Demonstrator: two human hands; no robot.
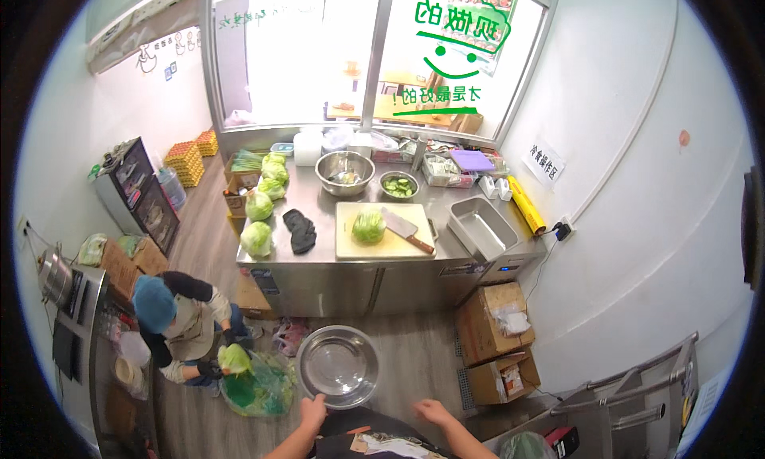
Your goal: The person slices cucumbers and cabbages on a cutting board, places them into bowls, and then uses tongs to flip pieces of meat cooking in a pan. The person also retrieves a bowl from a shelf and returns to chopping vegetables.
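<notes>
In the head view, my left hand [314, 410] grips the near rim of a large round stainless steel basin [339, 363]. The basin looks bare inside and is held above the floor in front of me. My right hand [434, 411] hangs in the air to the right of the basin, holding nothing, its fingers loosely bent. Ahead is a steel worktop counter [323, 232]. On it, a cream cutting board [349, 253] carries a head of lettuce [369, 226] and a cleaver [401, 225] with a wooden handle.
A crouching person [191, 327] at left holds lettuce [235, 358] over a plastic bag [263, 387]. Along the counter are several lettuce heads [259, 207], dark gloves [299, 230], a mixing bowl [345, 184], a cucumber bowl [398, 192] and a steel pan [483, 226]. Cardboard boxes [493, 333] stand right.
</notes>
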